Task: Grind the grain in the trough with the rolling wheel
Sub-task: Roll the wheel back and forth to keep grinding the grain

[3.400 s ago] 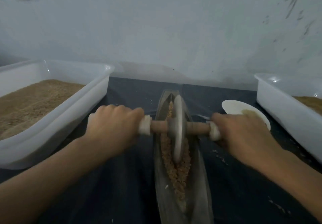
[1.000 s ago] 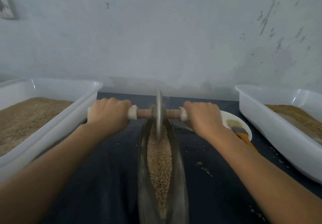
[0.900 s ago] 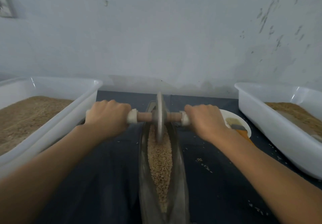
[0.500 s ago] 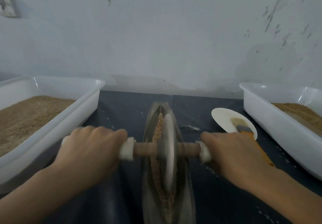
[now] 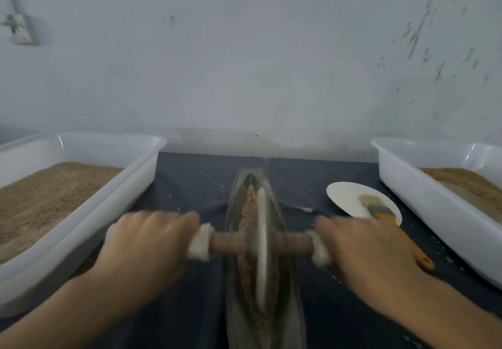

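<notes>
Presently, left hand [image 5: 146, 242] and right hand [image 5: 364, 248] clamp the axle ends of the rolling wheel [image 5: 261, 242]. Wheel stands upright mid-trough [image 5: 233, 204], in grain [image 5: 248, 207].

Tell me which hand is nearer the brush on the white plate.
Right. The right hand grips the axle's end right beside the brush; the left hand grips the opposite end, across the trough.

Surface: dark cloth-covered table [image 5: 195, 185] | centre: trough [image 5: 236, 207] | left: white tub [image 5: 130, 185] | right: white tub [image 5: 423, 202], plate [image 5: 345, 196], brush [image 5: 402, 240] | scattered grains [image 5: 335, 278]
</notes>
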Demonstrator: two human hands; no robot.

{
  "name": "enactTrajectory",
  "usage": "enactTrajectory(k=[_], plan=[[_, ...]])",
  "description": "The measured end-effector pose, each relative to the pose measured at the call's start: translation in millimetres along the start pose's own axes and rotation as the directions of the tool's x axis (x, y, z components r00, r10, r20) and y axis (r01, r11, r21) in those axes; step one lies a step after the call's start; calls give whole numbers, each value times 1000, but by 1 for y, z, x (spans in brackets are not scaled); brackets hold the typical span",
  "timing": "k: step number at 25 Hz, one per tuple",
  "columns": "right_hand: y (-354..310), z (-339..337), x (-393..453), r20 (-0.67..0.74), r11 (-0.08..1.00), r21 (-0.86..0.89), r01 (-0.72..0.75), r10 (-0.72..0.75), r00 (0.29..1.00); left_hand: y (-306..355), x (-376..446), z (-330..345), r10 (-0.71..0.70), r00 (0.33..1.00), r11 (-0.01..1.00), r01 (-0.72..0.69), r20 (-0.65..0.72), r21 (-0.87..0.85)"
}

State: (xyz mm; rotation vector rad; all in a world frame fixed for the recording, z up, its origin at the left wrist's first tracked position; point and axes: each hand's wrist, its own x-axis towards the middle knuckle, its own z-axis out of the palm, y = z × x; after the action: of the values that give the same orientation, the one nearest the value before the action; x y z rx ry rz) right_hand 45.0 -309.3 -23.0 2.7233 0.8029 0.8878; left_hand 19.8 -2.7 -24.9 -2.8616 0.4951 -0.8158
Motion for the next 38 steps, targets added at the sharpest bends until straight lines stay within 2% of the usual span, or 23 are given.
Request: enactTrajectory(k=[1, 2, 3, 4, 5, 6, 8, 10, 12, 14, 16, 18, 21, 22, 23, 24, 25, 28, 31, 34, 37, 38], plan=[[-3, -9, -14, -51, 998, 62, 0, 3, 999, -1, -12, -6, 11, 999, 1000, -10, 36, -27], [-4, -16, -22, -36, 992, 125, 4, 1, 999, -4, -19, -10, 2, 988, 1000, 3, 155, -31], [-3, -20, -23, 27, 989, 145, 26, -31, 999, -9, -21, -9, -52, 943, 997, 68, 327, -39], [-3, -20, -18, 159, 990, 134, 38, -59, 986, -12, -18, -4, -107, 889, 991, 131, 445, -24], [-1, -16, -10, 299, 995, 99, -3, -27, 954, -11, -8, -3, -145, 867, 988, 151, 476, 25], [2, -9, -1, 375, 996, 66, -66, 36, 926, -9, 4, -1, -152, 883, 988, 141, 445, 60], [9, 13, 29, 306, 987, 76, -142, 112, 945, -4, 35, 4, -148, 946, 985, 114, 290, 129], [18, 31, 67, 263, 985, 8, -173, 164, 951, -5, 75, 7, -190, 963, 968, 151, 190, 201], [23, 41, 96, 248, 979, -33, -203, 205, 947, -9, 105, 6, -221, 954, 957, 172, 204, 235], [24, 39, 94, 255, 980, -28, -196, 196, 947, -10, 102, 5, -212, 952, 966, 170, 222, 195], [18, 31, 59, 279, 985, 86, -152, 123, 952, 0, 69, -4, -185, 948, 981, 163, 259, 104], [10, 14, 18, 292, 989, 129, -78, 37, 956, 12, 30, -15, -150, 939, 987, 160, 308, -10], [5, -8, -8, 117, 980, 198, 13, -37, 992, 18, -1, -37, -116, 915, 991, 131, 386, -13], [2, -15, -5, 135, 986, 159, 43, -65, 989, 18, -1, -39, -112, 903, 993, 120, 416, 7], [0, -15, 0, 231, 991, 129, 38, -67, 971, 19, 3, -39, -132, 893, 990, 139, 431, 16], [-1, -11, 10, 330, 995, 97, 11, -43, 943, 19, 11, -34, -152, 894, 987, 159, 421, 19], [1, -4, 22, 359, 998, 58, -15, -7, 933, 17, 21, -27, -174, 898, 984, 177, 403, 30], [8, 21, 66, 230, 995, 9, -95, 90, 969, 2, 63, 6, -244, 921, 969, 241, 305, 49], [13, 29, 103, 219, 990, -38, -138, 142, 965, -7, 95, 17, -266, 936, 964, 252, 233, 86], [15, 22, 79, 268, 995, 18, -93, 85, 960, -2, 75, 9, -223, 948, 975, 210, 229, 79], [0, 4, 15, 144, 993, 106, 53, -68, 987, 16, 16, -18, -156, 944, 988, 153, 291, 34], [-2, -4, 3, 177, 992, 116, 40, -60, 982, 22, 1, -29, -122, 961, 992, 110, 250, 62]])
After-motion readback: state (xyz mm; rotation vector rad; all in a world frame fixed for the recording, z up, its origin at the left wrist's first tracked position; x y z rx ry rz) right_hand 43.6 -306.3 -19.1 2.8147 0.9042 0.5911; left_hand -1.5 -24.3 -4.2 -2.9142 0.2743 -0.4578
